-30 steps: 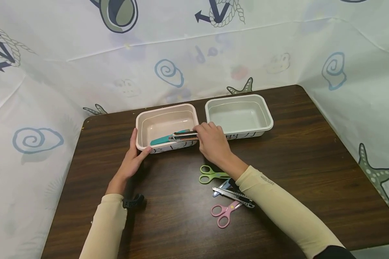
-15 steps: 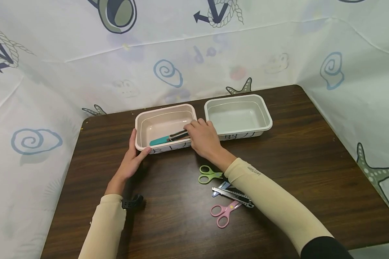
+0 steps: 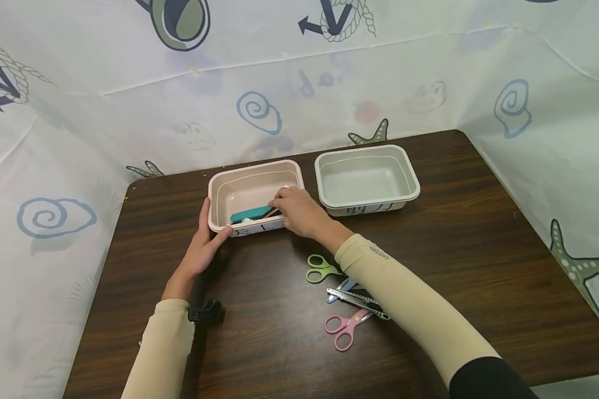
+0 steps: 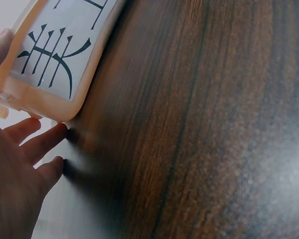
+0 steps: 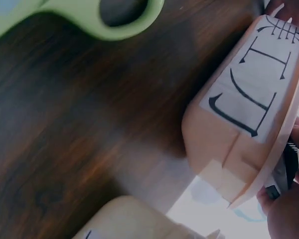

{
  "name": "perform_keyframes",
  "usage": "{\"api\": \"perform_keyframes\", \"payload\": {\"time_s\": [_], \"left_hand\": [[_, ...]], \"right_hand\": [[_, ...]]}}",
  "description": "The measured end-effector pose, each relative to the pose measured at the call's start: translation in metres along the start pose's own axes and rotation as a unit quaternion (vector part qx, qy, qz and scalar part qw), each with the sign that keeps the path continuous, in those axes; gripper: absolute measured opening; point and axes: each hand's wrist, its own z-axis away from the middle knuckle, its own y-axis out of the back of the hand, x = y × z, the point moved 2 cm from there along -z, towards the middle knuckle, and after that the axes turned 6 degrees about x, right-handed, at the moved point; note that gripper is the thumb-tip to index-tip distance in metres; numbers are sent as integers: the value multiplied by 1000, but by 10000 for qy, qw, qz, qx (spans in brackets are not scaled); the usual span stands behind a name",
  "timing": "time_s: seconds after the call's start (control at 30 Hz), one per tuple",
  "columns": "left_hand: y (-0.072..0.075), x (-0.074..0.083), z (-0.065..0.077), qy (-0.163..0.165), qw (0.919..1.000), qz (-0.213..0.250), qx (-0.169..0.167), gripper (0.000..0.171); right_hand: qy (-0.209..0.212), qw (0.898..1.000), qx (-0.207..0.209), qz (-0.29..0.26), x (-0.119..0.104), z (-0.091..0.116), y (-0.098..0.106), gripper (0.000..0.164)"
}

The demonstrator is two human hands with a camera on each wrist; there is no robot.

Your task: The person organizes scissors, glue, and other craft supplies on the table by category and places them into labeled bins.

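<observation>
A pink plastic bin (image 3: 259, 166) sits near the table's back edge, with a lettered label on its front. My left hand (image 3: 202, 246) grips its left front corner, thumb on the rim and fingers along the side. My right hand (image 3: 304, 215) reaches over the front rim at the bin's right part. It holds a black and grey utility knife (image 5: 290, 162) between thumb and fingers, low inside the bin and mostly hidden by the hand in the head view. Beside those fingertips lies a long flat teal tool (image 3: 249, 214) inside the bin.
A pale grey-green bin (image 3: 366, 182) stands to the right of the pink one. On the table under my right forearm lie green scissors (image 3: 320, 271), a silver utility knife (image 3: 351, 298), a light blue item (image 3: 346, 285) and pink scissors (image 3: 346, 331). A patterned cloth hangs behind.
My right hand has moved left and down into the pink bin with the utility knife, which was above the rim before. The teal tool shows more fully. My left hand has stayed put.
</observation>
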Motion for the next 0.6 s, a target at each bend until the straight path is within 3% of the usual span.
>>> {"api": "perform_keyframes", "payload": {"time_s": [0.47,0.6], "left_hand": [[0,0,0,-60,10000,2,25,89],[-1,0,0,-49,10000,-4,11,89]], "right_hand": [[119,9989,-197,-415,-1,-2,-10,34],[275,9982,-25,-524,0,3,-8,34]]}}
